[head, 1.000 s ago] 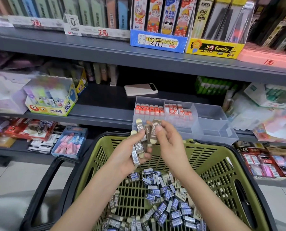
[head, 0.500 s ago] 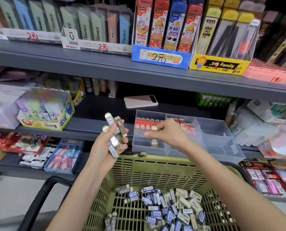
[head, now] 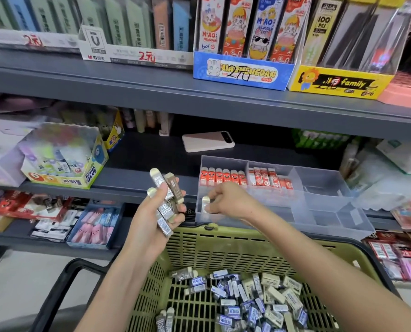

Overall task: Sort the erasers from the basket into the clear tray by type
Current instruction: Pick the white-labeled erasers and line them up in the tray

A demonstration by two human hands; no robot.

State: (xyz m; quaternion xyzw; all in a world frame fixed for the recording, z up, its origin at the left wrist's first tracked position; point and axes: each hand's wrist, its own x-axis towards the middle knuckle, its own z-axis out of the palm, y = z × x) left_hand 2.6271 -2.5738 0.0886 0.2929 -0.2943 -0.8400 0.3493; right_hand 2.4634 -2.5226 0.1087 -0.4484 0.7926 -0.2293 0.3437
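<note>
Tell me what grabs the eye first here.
The left hand, centre frame, grips a fistful of 2B erasers above the green basket, whose floor holds a heap of loose erasers. Beside it the right hand pinches one eraser in the front-left compartment of the clear tray, before rows of red erasers.

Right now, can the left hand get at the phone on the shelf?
Probably not to grasp it: the left hand grips a bundle of erasers. The shelf between it and the phone looks free, so a touch seems possible.
</note>
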